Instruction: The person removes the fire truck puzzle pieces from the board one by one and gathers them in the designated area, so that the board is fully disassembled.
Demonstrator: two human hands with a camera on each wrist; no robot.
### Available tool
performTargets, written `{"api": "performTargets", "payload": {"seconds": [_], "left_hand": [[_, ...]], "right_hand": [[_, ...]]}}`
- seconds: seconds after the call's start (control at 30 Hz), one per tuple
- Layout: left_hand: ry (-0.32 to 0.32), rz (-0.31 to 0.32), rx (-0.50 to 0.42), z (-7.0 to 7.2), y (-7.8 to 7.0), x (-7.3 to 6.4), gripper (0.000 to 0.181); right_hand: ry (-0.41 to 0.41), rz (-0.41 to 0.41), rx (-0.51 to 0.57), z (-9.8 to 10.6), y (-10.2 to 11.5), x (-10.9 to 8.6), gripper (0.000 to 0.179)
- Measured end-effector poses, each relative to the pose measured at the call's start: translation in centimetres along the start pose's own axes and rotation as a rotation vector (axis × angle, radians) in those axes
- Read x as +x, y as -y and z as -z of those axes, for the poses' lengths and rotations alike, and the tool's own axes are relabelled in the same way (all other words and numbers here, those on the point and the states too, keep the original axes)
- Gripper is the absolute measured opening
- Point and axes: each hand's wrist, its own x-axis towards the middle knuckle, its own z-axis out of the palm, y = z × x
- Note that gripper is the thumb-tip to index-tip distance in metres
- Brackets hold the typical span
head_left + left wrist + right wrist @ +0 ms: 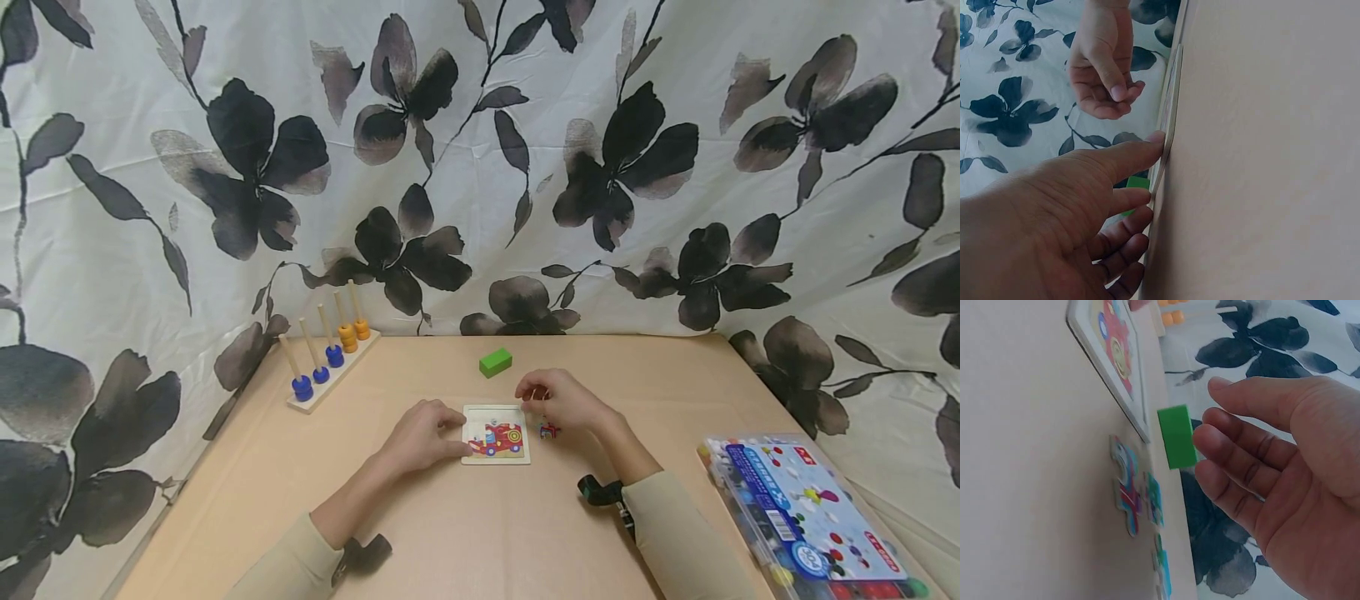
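A small square picture puzzle board (496,459) with a pale frame and a red vehicle picture lies mid-table. My left hand (422,435) holds its left side, thumb near the lower corner and index finger near the upper one; the left wrist view has the thumb (1138,156) on the frame's edge. Just right of the board hovers my right hand (566,400), fingers loosely bent, nothing in them in the right wrist view. Below that hand lies a red and blue puzzle piece (548,430). More colourful pieces (1154,499) are close by on the table.
Behind the board sits a green block (496,362). A wooden peg stand (333,375) with blue and orange rings is at the back left. At the front right lies a clear case (813,508) of coloured balls. A floral cloth hangs behind the table.
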Motion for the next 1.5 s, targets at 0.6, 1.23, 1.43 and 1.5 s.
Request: {"api": "performTargets", "payload": {"seconds": [0.6, 1.23, 1.43, 1.5], "left_hand": [[-0.005, -0.017, 0.013, -0.1, 0.1, 0.1, 0.046], [-0.013, -0.028, 0.022, 0.0, 0.1, 0.1, 0.045], [-0.018, -0.024, 0.030, 0.0, 0.1, 0.1, 0.044], [-0.014, -0.019, 0.027, 0.0, 0.1, 0.1, 0.045]], "right_hand": [[0.088, 0.051, -0.013, -2.1, 0.6, 0.9, 0.016], [0.172, 0.072, -0.101, -4.0, 0.9, 1.2, 0.018], [0.180, 0.048, -0.148, -4.3, 1.2, 1.3, 0.017], [0.181, 0.038, -0.153, -4.4, 1.3, 1.3, 0.017]]}}
